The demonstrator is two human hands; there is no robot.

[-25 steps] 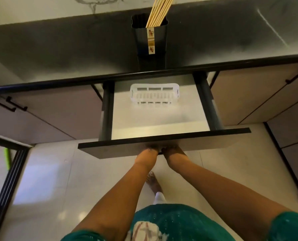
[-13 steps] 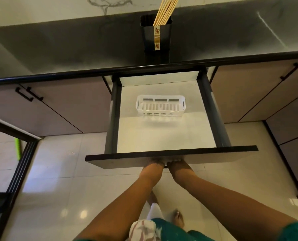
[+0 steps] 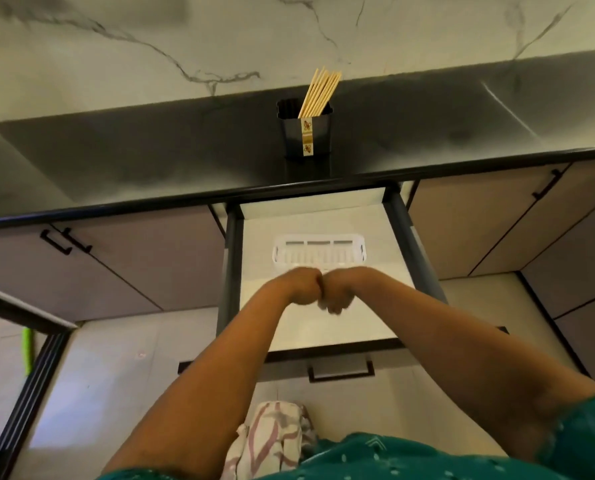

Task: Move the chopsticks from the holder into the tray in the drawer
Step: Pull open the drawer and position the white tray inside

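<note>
head view, steeply down, over drawer (image 3: 310, 327)

Both fists, left hand (image 3: 304, 284) and right hand (image 3: 337, 294), touch above the open drawer (image 3: 324, 329).

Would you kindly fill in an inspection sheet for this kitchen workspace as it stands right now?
Surface: dark countertop, glossy, below a marbled wall.
Job's things: chopsticks lean upright in the black holder on the counter; white slotted tray lies empty in the open drawer.
Clutter: nothing seen in the drawer besides the tray.
Hands: left hand and right hand, both curled into fists, knuckles touching, above the drawer, holding nothing visible.
Cables: nothing seen.
Surroundings: closed cabinet doors with black handles on both sides; pale tiled floor; a green object at far left, too small to identify.
</note>
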